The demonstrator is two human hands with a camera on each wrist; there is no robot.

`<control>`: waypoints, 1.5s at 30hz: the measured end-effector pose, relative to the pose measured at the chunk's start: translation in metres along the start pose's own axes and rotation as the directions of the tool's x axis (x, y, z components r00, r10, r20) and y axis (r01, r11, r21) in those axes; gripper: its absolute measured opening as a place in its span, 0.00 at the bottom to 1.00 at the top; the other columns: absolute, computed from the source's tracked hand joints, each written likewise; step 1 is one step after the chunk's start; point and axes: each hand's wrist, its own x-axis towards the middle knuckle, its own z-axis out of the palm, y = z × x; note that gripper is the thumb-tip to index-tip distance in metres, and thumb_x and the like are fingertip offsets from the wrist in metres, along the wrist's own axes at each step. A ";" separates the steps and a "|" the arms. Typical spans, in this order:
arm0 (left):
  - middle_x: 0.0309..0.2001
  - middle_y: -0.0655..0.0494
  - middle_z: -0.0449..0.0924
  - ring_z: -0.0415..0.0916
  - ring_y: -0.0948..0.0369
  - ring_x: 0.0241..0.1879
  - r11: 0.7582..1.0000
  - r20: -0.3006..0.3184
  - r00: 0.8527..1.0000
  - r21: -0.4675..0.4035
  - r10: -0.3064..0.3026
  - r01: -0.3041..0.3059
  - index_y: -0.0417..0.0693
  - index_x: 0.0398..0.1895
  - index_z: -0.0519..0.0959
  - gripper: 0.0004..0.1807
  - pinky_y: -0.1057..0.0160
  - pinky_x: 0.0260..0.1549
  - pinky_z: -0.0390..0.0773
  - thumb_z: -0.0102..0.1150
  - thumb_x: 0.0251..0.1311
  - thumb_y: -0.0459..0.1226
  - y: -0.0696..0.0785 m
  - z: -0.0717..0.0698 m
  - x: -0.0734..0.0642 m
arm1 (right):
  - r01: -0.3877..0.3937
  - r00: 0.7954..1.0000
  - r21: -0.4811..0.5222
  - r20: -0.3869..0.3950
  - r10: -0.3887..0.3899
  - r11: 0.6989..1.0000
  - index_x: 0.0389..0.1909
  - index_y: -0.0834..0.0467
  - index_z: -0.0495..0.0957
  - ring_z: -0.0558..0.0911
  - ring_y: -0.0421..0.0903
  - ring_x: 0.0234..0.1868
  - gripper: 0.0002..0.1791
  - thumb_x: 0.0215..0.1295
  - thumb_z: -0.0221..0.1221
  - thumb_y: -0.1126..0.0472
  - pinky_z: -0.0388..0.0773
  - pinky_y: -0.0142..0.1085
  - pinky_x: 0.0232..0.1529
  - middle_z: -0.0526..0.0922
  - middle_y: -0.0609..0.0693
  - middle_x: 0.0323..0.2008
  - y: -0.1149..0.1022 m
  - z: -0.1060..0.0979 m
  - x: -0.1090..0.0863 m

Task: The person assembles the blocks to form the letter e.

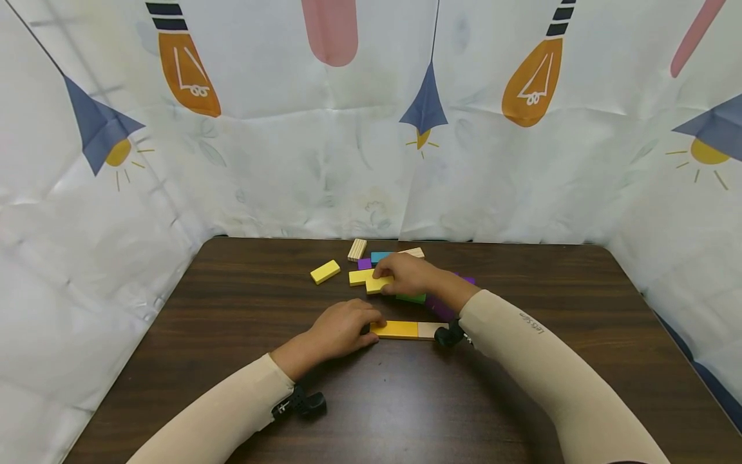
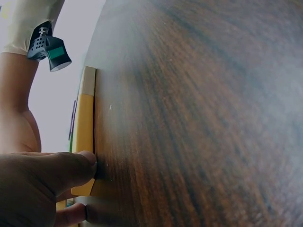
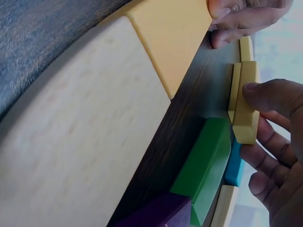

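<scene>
My left hand (image 1: 342, 328) pinches the left end of an orange-yellow wooden block (image 1: 400, 330), thumb on its near side in the left wrist view. End to end with it on the right lies a plain wooden block (image 1: 429, 330), partly hidden by the right wrist's camera. Farther back, my right hand (image 1: 411, 274) holds a yellow block (image 3: 246, 101) between thumb and fingers. Just behind that one is another yellow block (image 1: 359, 278). A green block (image 1: 413, 298) lies below the right hand, and a purple block (image 1: 440, 308) is partly covered by the right forearm.
Behind the hands lie a blue block (image 1: 381, 256), a small purple block (image 1: 364, 263) and plain blocks (image 1: 357, 250). One yellow block (image 1: 324, 272) sits apart to the left. A printed curtain (image 1: 324, 174) hangs behind the dark wooden table (image 1: 243, 290).
</scene>
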 end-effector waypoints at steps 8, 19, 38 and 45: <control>0.45 0.62 0.84 0.79 0.59 0.49 1.000 -0.003 1.000 0.003 0.005 -0.005 0.55 0.47 0.87 0.11 0.56 0.47 0.81 0.73 0.62 0.43 0.000 0.000 0.000 | -0.015 1.000 -0.018 0.009 0.015 1.000 0.56 0.55 0.83 0.80 0.45 0.55 0.17 0.68 0.67 0.58 0.76 0.40 0.59 0.83 0.48 0.53 0.000 0.003 0.002; 0.45 0.62 0.84 0.79 0.59 0.49 1.000 -0.005 1.000 0.010 0.001 -0.001 0.55 0.47 0.87 0.12 0.56 0.47 0.81 0.73 0.61 0.43 0.000 0.000 0.000 | -0.003 1.000 -0.016 0.021 0.004 1.000 0.54 0.56 0.83 0.81 0.46 0.53 0.15 0.67 0.68 0.59 0.76 0.41 0.59 0.84 0.48 0.51 -0.001 0.005 0.002; 0.45 0.63 0.84 0.79 0.59 0.50 1.000 -0.006 1.000 0.014 0.001 -0.001 0.55 0.47 0.87 0.12 0.55 0.48 0.81 0.73 0.61 0.43 0.000 0.001 0.000 | -0.038 0.999 -0.015 0.037 0.038 0.999 0.53 0.53 0.84 0.81 0.43 0.50 0.15 0.66 0.70 0.58 0.77 0.39 0.56 0.84 0.45 0.48 0.001 0.010 0.005; 0.45 0.63 0.84 0.79 0.60 0.49 1.000 -0.010 1.000 0.015 0.005 -0.005 0.55 0.47 0.87 0.12 0.56 0.48 0.81 0.73 0.61 0.43 0.000 0.000 0.000 | -0.016 1.000 0.011 0.018 0.016 1.000 0.54 0.54 0.83 0.81 0.44 0.53 0.17 0.66 0.69 0.57 0.77 0.40 0.58 0.84 0.46 0.51 0.004 0.008 0.003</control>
